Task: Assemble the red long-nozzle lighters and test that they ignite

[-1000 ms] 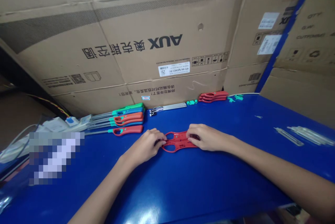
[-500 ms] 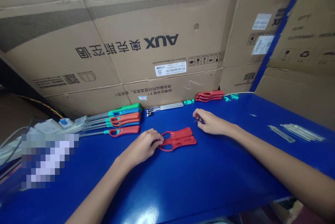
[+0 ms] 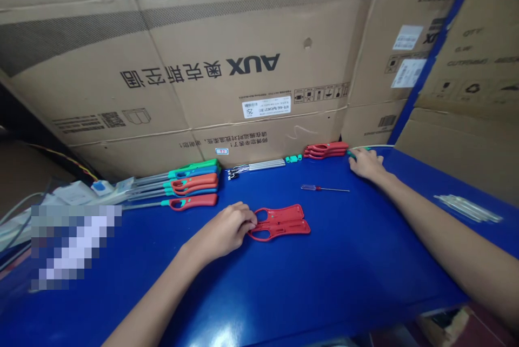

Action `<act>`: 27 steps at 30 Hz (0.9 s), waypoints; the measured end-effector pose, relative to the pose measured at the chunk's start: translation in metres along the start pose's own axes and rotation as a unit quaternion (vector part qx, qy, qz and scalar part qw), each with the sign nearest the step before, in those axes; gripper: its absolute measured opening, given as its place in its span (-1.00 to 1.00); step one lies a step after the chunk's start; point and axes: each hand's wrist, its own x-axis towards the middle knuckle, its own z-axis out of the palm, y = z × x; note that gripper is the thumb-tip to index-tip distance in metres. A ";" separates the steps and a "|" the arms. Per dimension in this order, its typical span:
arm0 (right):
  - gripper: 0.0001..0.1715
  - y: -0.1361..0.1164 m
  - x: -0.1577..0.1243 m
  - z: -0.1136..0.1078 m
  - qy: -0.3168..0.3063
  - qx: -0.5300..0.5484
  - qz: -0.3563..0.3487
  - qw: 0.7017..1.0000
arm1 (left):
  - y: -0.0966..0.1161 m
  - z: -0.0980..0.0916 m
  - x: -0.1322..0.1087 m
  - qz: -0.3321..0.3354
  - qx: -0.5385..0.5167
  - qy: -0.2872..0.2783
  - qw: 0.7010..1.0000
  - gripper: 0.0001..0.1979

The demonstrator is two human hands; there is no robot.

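My left hand (image 3: 233,229) pinches the handle-loop end of two red lighter casing halves (image 3: 286,221), which lie side by side on the blue table (image 3: 284,287). The fingertips cover part of that end. At the back right, my right hand (image 3: 368,164) reaches down to small green plastic parts (image 3: 351,153), its fingers apart and touching or just over them. These fingers partly hide the parts. A screwdriver (image 3: 320,188) with a clear purplish handle lies between my two hands, its thin shaft pointing right.
Stacked red casings (image 3: 326,149) stand beside my right hand. Along the cardboard wall (image 3: 211,22) are green fittings (image 3: 294,158) and metal rods with wires (image 3: 259,166). Several assembled long-neck lighters (image 3: 194,182) lie at left, near a power strip (image 3: 117,190). Clear strips (image 3: 468,207) lie at right.
My right hand has left the screwdriver on the table and moved back and right to the green parts. My left hand stays on the red casing halves.
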 end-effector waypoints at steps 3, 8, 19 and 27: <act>-0.61 -0.001 0.002 0.008 -0.032 -0.018 0.014 0.999 | 0.003 -0.002 0.000 0.005 -0.003 -0.008 1.000 -0.78; -0.61 -0.001 0.004 0.003 -0.061 -0.026 0.037 0.997 | 0.003 -0.003 0.000 0.005 -0.003 -0.010 1.000 -0.77; -0.62 0.005 0.007 0.001 -0.090 0.009 0.080 0.993 | 0.004 -0.003 -0.001 0.006 -0.005 0.004 1.000 -0.76; -0.62 0.005 0.003 -0.005 -0.064 0.023 0.081 0.994 | 0.003 -0.003 -0.001 0.018 0.012 0.007 1.000 -0.76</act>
